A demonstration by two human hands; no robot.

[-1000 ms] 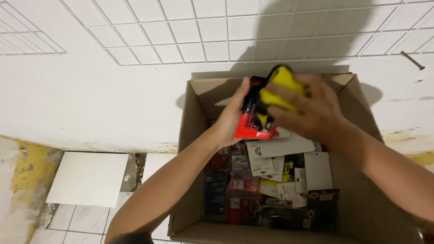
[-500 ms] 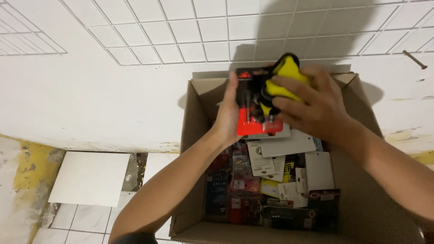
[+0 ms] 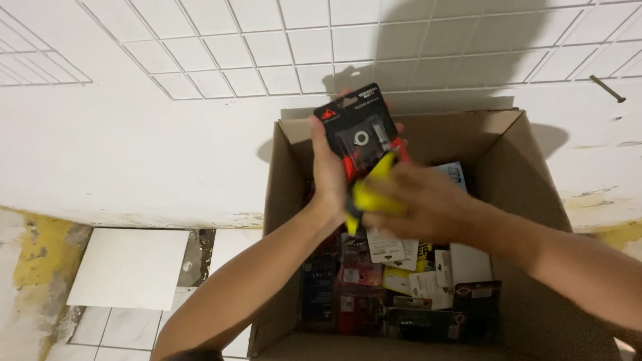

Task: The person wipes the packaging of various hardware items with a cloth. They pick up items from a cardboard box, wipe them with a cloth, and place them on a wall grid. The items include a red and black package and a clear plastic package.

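Both hands meet above an open cardboard box (image 3: 515,174). One left hand (image 3: 329,170) is closed around the edge of a single blister pack (image 3: 359,134), fingers behind and thumb along its side, holding it upright over the box's far end. That pack has a black backing card with a red lower part and a clear bubble showing a small round metal part. One right hand (image 3: 428,204), blurred, is curled around a single yellow cloth (image 3: 370,194) and presses it against the lower front of the pack; how tightly it grips cannot be told.

Beneath them, the box holds a jumble of packaged goods (image 3: 394,294) in red, black, white and yellow, too many and too overlapped to count. It stands on a floor beside one loose white tile (image 3: 130,267) and against a white tiled wall (image 3: 200,47), where a single dark nail (image 3: 607,88) sticks out at upper right.
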